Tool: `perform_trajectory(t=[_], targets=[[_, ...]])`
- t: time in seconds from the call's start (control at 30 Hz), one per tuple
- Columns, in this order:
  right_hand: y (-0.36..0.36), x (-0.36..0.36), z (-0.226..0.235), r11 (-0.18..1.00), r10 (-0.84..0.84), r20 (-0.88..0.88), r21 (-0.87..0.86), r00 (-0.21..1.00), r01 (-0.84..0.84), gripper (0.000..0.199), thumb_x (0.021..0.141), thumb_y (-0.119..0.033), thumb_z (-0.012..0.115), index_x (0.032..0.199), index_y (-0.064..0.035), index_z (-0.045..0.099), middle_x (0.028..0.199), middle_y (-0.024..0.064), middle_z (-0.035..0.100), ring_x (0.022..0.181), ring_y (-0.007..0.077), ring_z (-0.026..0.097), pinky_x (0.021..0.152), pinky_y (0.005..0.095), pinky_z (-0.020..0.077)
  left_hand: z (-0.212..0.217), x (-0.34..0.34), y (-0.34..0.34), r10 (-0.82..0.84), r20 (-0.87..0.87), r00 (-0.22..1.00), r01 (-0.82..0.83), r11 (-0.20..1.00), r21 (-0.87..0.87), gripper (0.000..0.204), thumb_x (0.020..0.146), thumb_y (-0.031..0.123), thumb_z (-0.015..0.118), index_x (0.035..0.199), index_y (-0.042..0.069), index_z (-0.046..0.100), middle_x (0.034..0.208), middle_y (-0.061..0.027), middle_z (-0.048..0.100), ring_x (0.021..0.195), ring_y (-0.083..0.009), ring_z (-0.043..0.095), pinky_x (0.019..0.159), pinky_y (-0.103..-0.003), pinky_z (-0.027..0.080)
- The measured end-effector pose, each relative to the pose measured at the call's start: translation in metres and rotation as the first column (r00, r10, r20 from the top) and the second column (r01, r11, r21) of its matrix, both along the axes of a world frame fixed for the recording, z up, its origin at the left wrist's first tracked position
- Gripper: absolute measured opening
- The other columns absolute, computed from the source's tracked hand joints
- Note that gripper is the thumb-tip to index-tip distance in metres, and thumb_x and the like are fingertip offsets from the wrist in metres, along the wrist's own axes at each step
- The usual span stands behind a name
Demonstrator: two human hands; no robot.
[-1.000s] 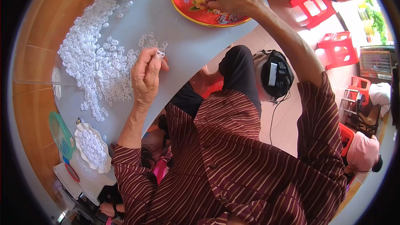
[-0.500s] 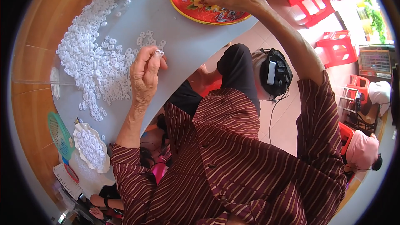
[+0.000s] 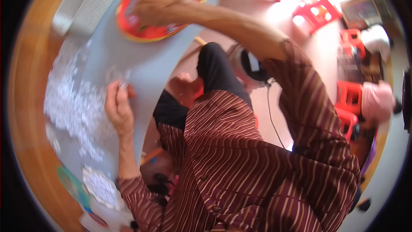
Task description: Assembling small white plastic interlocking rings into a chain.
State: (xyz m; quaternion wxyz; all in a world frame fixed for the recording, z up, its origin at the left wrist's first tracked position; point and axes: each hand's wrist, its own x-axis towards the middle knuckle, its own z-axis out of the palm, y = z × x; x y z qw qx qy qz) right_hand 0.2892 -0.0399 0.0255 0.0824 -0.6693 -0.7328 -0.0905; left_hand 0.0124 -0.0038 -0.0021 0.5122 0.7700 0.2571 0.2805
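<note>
My right hand (image 3: 156,8) reaches into the round red plastic tray (image 3: 128,28), grip unclear; my left hand (image 3: 116,107) pinches small clear plastic pieces (image 3: 73,107); best picked singly.

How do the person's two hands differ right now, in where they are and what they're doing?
The right hand reaches far out, arm stretched, over the round red tray; the left hand stays close in, resting on the grey table. The right hand's fingers dip into the tray's contents, while the left hand's fingers pinch at small white plastic pieces spread beside it. Both are bare, coming out of the same striped maroon sleeves.
</note>
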Motion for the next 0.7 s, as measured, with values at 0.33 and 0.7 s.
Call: perform_trajectory(t=[0.33,0.7], targets=[[-0.026,-0.092,0.013,0.936,0.254,-0.684,0.353,0.683,0.006,0.008,0.059,-0.006,0.058,0.064,-0.0023,0.064,0.061,0.0157,0.060,0.057,0.0317,0.060,0.053,0.0381,0.0474,0.002,-0.011,0.006,0.020,0.051,0.998,-0.021,1.000,0.016,0.016,0.092,0.014,0.048,0.089,0.000,0.056,0.072,-0.0027,0.054,0.067,-0.0103,0.049,0.065,-0.023,0.039],[-0.017,-0.135,-0.033,0.982,0.179,-0.983,0.180,0.025,0.055,0.009,0.071,-0.004,0.061,0.078,0.0002,0.065,0.069,0.0091,0.064,0.067,0.0135,0.063,0.063,0.0278,0.0502,0.008,-0.020,0.002,0.091,-0.004,0.996,-0.090,0.994,0.068,0.016,0.091,0.013,0.046,0.088,0.000,0.056,0.070,-0.0004,0.052,0.063,-0.0084,0.044,0.056,-0.023,0.037]])
